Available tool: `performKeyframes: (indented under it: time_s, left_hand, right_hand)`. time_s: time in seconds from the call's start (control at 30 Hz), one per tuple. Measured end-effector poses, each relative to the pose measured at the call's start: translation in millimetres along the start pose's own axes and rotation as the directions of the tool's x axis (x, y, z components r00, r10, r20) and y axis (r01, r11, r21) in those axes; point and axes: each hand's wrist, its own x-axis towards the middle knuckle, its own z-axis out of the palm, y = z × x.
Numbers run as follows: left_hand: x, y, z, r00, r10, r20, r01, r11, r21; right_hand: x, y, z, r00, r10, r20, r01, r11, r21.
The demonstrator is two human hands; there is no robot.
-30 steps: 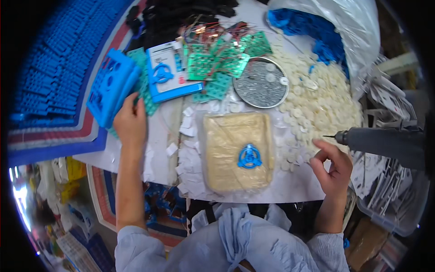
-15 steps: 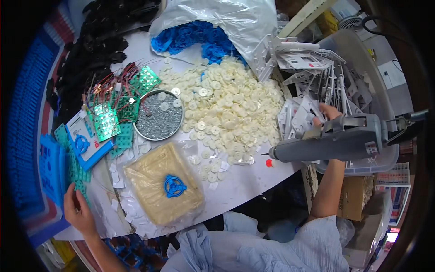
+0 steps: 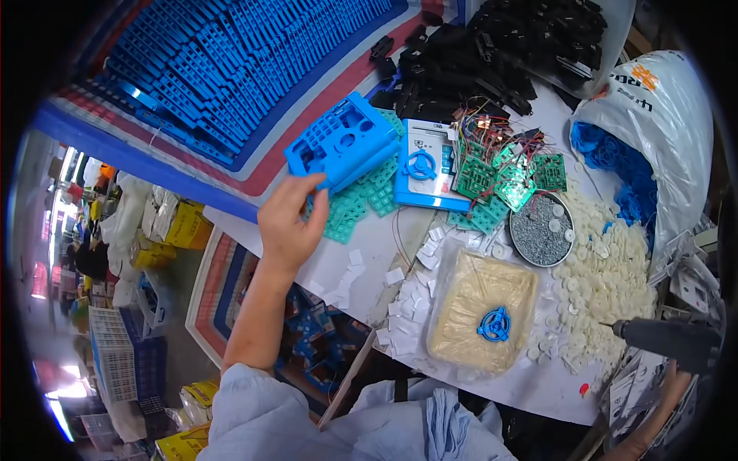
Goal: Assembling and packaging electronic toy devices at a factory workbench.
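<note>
My left hand is at the near corner of a blue plastic housing, its fingertips touching or almost touching the edge. Thumb and fingers are apart. The housing rests by a heap of green square-patterned pads. Beside it lies a blue unit with a white printed face and a blue ring on top. At the far right my right hand is mostly hidden behind a grey electric screwdriver, near white plastic panels. Its fingers cannot be made out.
Wired green circuit boards, a round tin of screws and cream discs cover the table's right. A blue ring part sits on a wrapped tan block. Blue housings fill a crate; black parts lie behind.
The view has swung left. My left hand has moved up to the blue housing's edge. My right hand remains among the white panels, now more hidden by the screwdriver.
</note>
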Motion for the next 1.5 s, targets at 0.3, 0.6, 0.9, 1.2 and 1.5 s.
performKeyframes:
  time_s: [0.3,0.6,0.9,1.2,1.5]
  left_hand:
    - [99.0,-119.7,29.5,0.809,-0.305,0.503,0.377,0.925,-0.045]
    - [126.6,-62.1,-36.3,0.797,-0.337,0.502,0.578,0.668,-0.469]
    - [5.1,111.5,6.9,0.825,-0.316,0.468,0.538,0.187,-0.822]
    - [-88.8,201.8,104.1,0.693,-0.375,0.616,0.484,-0.392,-0.782]
    - [-105.2,188.7,107.3,0.833,-0.376,0.407,0.331,-0.251,-0.91]
  right_hand:
    - [-1.5,2.9,-17.2,0.978,0.144,-0.151,-0.072,0.912,0.403]
    - [-37.1,-10.6,-45.0,0.922,0.33,0.201,-0.246,0.102,0.964]
    - [-163.5,-366.5,-32.8,0.989,-0.004,0.151,-0.148,-0.234,0.961]
    - [-130.4,-495.8,56.2,0.85,-0.409,-0.333,0.35,-0.035,0.936]
    - [-196.4,-431.6,48.7,0.943,-0.233,0.237,-0.224,0.083,0.971]
